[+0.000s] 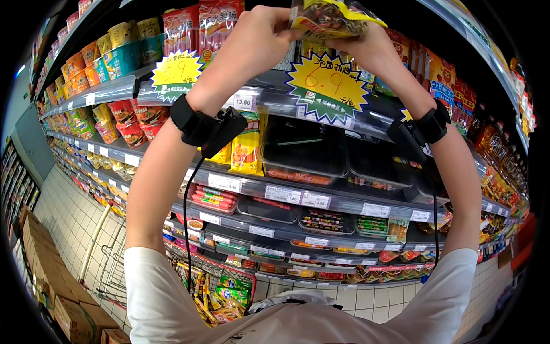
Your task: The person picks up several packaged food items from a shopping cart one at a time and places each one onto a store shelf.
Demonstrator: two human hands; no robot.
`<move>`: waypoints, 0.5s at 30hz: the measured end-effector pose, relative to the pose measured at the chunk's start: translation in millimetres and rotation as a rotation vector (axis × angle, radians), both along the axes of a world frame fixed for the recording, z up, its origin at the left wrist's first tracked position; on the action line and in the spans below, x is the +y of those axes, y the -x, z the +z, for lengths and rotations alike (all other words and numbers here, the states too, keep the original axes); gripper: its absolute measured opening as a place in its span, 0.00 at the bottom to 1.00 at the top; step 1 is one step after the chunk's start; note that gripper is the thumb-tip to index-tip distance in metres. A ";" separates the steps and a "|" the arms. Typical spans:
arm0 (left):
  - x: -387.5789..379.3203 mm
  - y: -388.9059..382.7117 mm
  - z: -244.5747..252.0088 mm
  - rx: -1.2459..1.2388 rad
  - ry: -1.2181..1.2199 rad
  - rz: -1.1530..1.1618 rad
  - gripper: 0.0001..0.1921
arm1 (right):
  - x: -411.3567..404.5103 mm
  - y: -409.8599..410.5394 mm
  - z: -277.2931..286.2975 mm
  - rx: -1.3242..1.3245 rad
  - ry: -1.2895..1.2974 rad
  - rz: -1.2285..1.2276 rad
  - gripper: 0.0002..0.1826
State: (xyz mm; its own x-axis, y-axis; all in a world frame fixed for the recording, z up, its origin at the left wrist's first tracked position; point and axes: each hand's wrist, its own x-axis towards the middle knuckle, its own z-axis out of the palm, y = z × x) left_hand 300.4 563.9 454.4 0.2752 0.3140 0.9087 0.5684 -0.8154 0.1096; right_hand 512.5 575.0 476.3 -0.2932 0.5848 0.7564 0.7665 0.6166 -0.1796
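Observation:
At the top of the head view, both my arms reach up to a store shelf. My left hand (267, 30) holds the left edge of a clear and yellow plastic food package (328, 19) with dark contents. My right hand (365, 43) grips the same package from its lower right side. The package tilts above the shelf edge and is cut off by the picture's top. Just below it hangs a yellow starburst price sign (328, 86); a smaller starburst sign (177, 75) is left of my left forearm. Red sausage packs (219, 26) stand behind my left wrist.
Lower shelves carry clear plastic bins (303, 150), yellow snack packs (245, 150) and red noodle cups (129, 122). A wire shopping cart (253, 288) with packaged goods stands below at the left, partly behind my body. Cardboard boxes (71, 318) line the floor at the far left.

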 end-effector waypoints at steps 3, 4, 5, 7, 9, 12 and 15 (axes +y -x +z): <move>19.7 -12.4 1.4 0.036 0.140 0.060 0.13 | 23.7 -12.7 4.0 0.010 0.096 -0.065 0.18; 23.3 -17.9 3.5 0.074 0.234 0.113 0.15 | 33.8 -20.8 4.4 -0.008 0.101 -0.044 0.18; 30.3 -16.9 5.6 0.128 0.192 0.131 0.15 | 29.4 -14.3 10.8 -0.051 0.189 -0.130 0.20; 54.0 -12.6 12.6 0.153 0.249 0.127 0.15 | 37.3 -9.4 16.3 -0.037 0.231 -0.094 0.19; 58.1 -18.4 21.1 0.172 0.470 0.110 0.15 | 45.1 -14.5 20.7 -0.011 0.319 -0.063 0.19; 72.7 -19.7 28.2 0.165 0.559 0.036 0.15 | 58.5 -21.3 23.7 0.031 0.461 -0.007 0.18; 88.6 -26.3 35.1 0.226 0.705 0.101 0.16 | 74.9 -25.3 29.1 0.080 0.484 -0.005 0.17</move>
